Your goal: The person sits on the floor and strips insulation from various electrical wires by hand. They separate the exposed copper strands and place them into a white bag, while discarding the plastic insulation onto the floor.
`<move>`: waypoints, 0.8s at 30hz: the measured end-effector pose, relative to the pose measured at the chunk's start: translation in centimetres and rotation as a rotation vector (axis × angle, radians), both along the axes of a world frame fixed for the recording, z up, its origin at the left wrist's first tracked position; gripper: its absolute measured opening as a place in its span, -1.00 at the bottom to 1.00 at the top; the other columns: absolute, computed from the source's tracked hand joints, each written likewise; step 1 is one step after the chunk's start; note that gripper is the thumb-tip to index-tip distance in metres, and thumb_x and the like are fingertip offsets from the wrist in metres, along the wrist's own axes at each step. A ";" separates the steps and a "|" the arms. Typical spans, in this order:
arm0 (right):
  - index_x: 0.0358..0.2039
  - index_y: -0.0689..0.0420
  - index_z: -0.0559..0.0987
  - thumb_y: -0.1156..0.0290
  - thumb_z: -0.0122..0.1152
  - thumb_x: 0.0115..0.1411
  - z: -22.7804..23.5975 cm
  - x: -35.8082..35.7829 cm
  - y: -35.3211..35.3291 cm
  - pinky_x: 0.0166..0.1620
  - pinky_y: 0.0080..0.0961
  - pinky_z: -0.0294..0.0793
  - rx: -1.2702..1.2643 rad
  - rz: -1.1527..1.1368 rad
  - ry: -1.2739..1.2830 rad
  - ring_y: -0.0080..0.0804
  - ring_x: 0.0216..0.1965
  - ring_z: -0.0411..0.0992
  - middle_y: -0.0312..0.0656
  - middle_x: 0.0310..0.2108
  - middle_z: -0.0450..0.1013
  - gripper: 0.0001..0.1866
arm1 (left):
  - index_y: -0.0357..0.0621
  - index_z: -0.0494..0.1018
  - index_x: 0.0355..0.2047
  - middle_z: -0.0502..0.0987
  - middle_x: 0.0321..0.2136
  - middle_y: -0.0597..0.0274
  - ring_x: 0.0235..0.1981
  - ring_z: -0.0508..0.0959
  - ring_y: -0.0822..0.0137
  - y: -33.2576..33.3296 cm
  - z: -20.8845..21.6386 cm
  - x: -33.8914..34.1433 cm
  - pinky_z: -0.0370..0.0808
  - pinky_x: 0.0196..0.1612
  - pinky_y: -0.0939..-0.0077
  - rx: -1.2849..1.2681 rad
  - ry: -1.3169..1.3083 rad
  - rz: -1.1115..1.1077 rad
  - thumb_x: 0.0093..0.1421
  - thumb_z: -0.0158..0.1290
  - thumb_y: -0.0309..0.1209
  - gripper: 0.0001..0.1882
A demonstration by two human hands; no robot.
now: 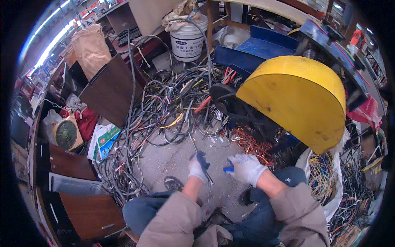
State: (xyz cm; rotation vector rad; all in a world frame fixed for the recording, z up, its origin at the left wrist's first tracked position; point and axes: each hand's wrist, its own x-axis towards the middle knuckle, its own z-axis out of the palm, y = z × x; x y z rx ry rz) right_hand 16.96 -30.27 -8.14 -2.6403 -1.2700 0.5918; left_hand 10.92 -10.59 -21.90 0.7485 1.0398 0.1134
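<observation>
My left hand [198, 166], in a white work glove with blue coating, is closed around a thin grey length of cable [193, 142]. One end of the cable points up toward the wire heap and the other sticks out below the hand. My right hand [248, 169], gloved alike, is a short way to the right with its fingers curled in. Whatever it may hold is hidden. Just beyond it lies a pile of bare copper wire [253, 147]. A big tangle of mixed cables [164, 99] spreads over the floor ahead.
A yellow rounded guard [296, 99] and black wheel [224, 96] stand right, near a blue metal tray [263, 45]. Beyond the cables is a white bucket [187, 43]. A white sack [339, 173] holds thin yellow wires [321, 175]. Brown boards [111, 90] and a small fan [66, 133] are left.
</observation>
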 end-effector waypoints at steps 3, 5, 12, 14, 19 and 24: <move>-0.04 0.14 0.52 -0.05 0.07 0.29 -1.2 -0.2 1.0 -0.09 -0.18 0.49 0.183 -0.145 0.142 -0.01 -0.21 0.53 0.02 -0.20 0.55 -0.50 | -0.14 0.47 -0.31 0.38 -0.64 0.38 -0.70 0.35 0.44 -6.0 4.7 -4.4 0.37 -0.59 0.49 0.113 -0.204 0.143 0.26 0.09 -0.36 -0.88; 0.00 0.21 0.48 -0.14 0.06 0.29 -1.0 -0.5 2.0 -0.10 -0.32 0.51 0.271 -0.208 0.416 -0.09 -0.21 0.55 0.02 -0.12 0.55 -0.38 | -0.23 0.51 -0.28 0.50 -0.56 0.29 -0.63 0.45 0.46 -10.1 7.7 -7.8 0.41 -0.57 0.54 0.268 -0.350 0.067 0.24 0.09 -0.51 -0.93; -0.11 0.18 0.55 0.25 0.09 0.36 4.7 -3.9 3.5 -0.58 -0.56 0.35 1.142 -0.820 1.048 -0.52 -0.61 0.38 -0.21 -0.47 0.53 -0.73 | -0.18 0.57 -0.15 0.65 -0.25 0.24 -0.24 0.61 0.32 -13.0 12.1 -15.1 0.50 -0.15 0.50 0.747 -0.235 -0.634 0.22 0.16 -0.42 -0.80; -0.12 0.16 0.58 0.35 0.07 0.36 6.3 -5.6 2.6 -0.62 -0.60 0.30 1.045 -0.702 0.897 -0.60 -0.65 0.35 -0.22 -0.54 0.51 -0.79 | -0.15 0.57 -0.12 0.64 -0.16 0.19 -0.12 0.61 0.26 -9.8 12.5 -15.2 0.49 -0.06 0.46 0.382 -0.168 -0.742 0.27 0.10 -0.37 -0.78; 0.06 0.23 0.50 0.47 0.12 0.31 6.7 -12.2 -0.6 -0.43 -0.61 0.47 1.148 -0.494 0.836 -0.59 -0.48 0.46 -0.25 -0.39 0.51 -0.68 | -0.16 0.37 0.14 0.54 0.00 0.04 0.00 0.54 0.10 0.7 15.1 -10.6 0.44 0.13 0.14 -0.320 -0.703 -0.281 0.33 -0.11 0.13 -0.36; 0.11 0.26 0.49 0.59 0.12 0.20 3.3 -18.2 -1.7 -0.28 -0.52 0.52 1.047 -0.379 0.734 -0.52 -0.38 0.51 -0.17 -0.34 0.54 -0.58 | -0.22 0.45 -0.02 0.60 -0.17 0.01 -0.12 0.59 0.08 7.8 17.4 -6.4 0.53 -0.03 0.17 -0.304 -0.777 -0.324 0.36 -0.13 0.09 -0.42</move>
